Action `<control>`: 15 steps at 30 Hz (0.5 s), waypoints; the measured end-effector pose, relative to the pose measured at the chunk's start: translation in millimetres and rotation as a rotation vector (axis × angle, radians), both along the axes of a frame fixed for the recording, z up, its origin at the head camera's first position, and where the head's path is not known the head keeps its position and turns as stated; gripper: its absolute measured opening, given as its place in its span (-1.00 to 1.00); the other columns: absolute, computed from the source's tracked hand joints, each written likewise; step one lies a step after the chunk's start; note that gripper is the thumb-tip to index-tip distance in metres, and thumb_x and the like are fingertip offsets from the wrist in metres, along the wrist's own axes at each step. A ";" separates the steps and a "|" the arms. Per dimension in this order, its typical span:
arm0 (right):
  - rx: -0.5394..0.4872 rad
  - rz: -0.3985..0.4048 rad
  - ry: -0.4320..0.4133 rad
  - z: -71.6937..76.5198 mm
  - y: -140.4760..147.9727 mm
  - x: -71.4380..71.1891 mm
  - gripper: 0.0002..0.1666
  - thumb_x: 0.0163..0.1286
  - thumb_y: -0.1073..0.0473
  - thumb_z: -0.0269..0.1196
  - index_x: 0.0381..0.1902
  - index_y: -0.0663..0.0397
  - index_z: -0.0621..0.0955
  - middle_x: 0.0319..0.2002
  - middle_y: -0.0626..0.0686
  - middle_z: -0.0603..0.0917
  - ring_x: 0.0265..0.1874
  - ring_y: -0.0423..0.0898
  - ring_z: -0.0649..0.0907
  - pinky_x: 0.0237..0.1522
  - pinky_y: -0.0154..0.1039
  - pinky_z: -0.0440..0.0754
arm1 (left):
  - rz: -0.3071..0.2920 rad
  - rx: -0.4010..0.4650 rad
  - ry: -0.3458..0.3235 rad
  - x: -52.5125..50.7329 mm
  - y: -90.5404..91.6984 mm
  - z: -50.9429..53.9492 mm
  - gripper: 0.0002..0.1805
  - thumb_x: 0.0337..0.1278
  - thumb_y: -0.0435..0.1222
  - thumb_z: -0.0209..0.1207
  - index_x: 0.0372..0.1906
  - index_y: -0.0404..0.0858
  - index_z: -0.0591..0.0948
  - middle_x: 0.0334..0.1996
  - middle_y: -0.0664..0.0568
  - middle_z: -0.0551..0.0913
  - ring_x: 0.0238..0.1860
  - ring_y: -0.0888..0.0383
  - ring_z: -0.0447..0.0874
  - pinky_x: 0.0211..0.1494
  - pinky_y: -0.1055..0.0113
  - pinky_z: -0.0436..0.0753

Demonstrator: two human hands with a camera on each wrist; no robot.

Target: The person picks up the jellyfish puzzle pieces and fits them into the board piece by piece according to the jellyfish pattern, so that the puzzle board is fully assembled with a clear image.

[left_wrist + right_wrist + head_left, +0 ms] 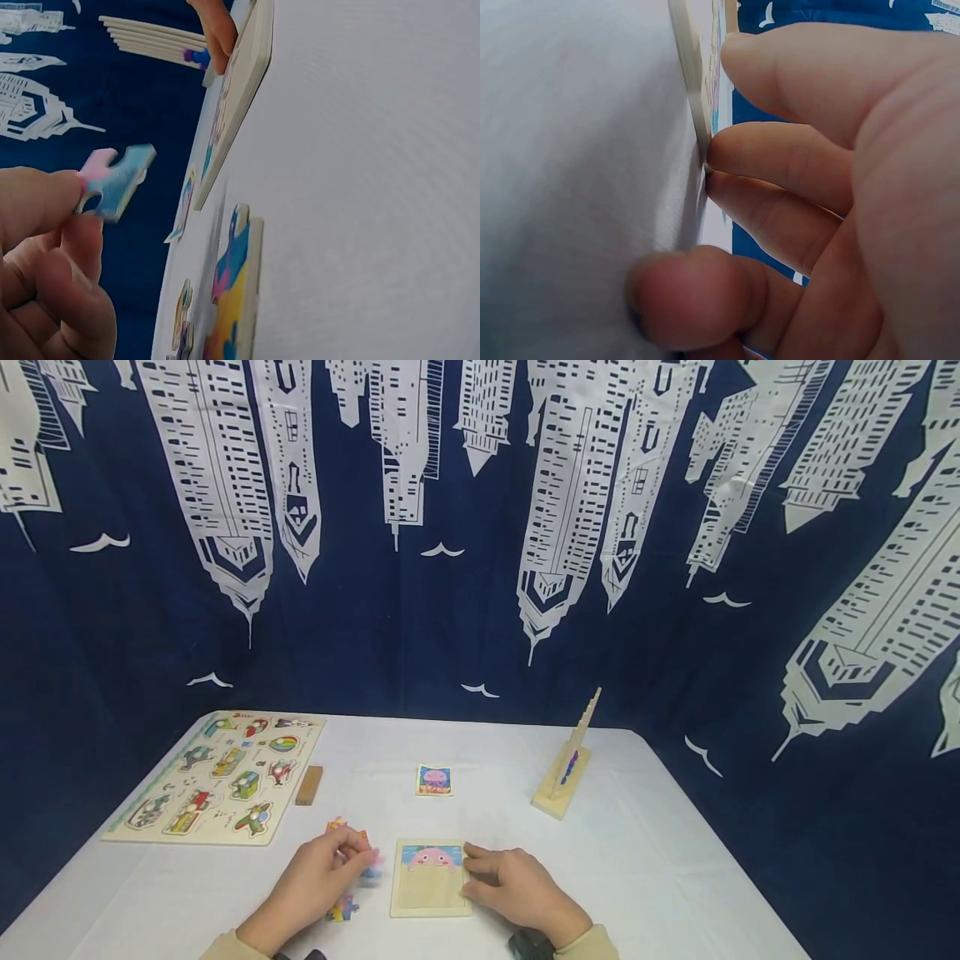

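Note:
My left hand (pixel 315 878) pinches a pink-and-blue jigsaw piece (pixel 118 181) between thumb and finger, raised above the table just left of a shallow wooden puzzle tray (pixel 431 895). Along the tray's top, pieces in place show a pink cartoon head on blue; bare wood fills the lower part. At the tray's right edge rests my right hand (pixel 517 887), its fingertips (pixel 724 148) touching the rim and no piece in its grasp. Loose jigsaw pieces (pixel 342 908) lie beneath and beside the left hand, partly hidden by it.
Behind the tray lies a small picture card (pixel 435 781) with a pink figure. A large pegged picture board (pixel 217 777) occupies the left, beside a brown wooden block (pixel 309 786). Back right stands a wooden rack (pixel 562 781) with blue-purple beads. White cloth covers the table.

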State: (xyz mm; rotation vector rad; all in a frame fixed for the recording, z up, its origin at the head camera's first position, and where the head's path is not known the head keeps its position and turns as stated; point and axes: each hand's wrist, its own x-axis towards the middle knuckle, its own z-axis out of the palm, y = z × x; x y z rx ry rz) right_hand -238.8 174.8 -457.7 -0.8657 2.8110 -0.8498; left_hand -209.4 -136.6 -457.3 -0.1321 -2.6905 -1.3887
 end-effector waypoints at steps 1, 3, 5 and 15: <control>0.001 -0.002 0.000 0.2 -0.1 0.1 -0.47 0.37 -0.13 0.38 0.15 0.07 0.72 0.33 -0.03 0.61 0.28 0.07 0.63 0.24 0.13 0.59 | -0.013 0.027 -0.002 -0.2 0.0 0.0 -0.85 0.27 -0.13 0.38 -0.32 -0.06 0.65 -0.44 0.18 0.64 -0.51 0.25 0.43 -0.45 0.41 0.45; 0.002 -0.002 -0.002 0.3 -0.1 0.0 -0.47 0.37 -0.13 0.38 0.15 0.06 0.72 0.33 -0.04 0.61 0.29 0.07 0.63 0.24 0.13 0.58 | -0.048 0.077 -0.003 -0.1 -0.7 -0.8 -0.81 0.27 -0.13 0.37 -0.31 -0.12 0.64 -0.44 0.14 0.64 -0.52 0.25 0.43 -0.46 0.41 0.47; 0.004 -0.004 -0.003 -0.2 -0.1 -0.7 -0.47 0.38 -0.14 0.37 0.15 0.06 0.72 0.33 -0.04 0.61 0.29 0.06 0.63 0.25 0.13 0.58 | -0.086 0.099 -0.020 -0.7 -1.3 -1.6 -0.79 0.28 -0.11 0.36 -0.32 -0.15 0.64 -0.51 0.11 0.59 -0.54 0.26 0.44 -0.47 0.42 0.48; 0.003 -0.003 -0.012 -0.9 -0.4 -1.6 -0.47 0.39 -0.13 0.36 0.16 0.08 0.72 0.34 -0.03 0.60 0.30 0.07 0.61 0.26 0.13 0.57 | -0.253 0.096 0.015 0.9 -1.4 -3.7 -0.78 0.22 -0.14 0.41 -0.37 -0.15 0.64 -0.58 0.16 0.55 -0.63 0.36 0.40 -0.55 0.44 0.46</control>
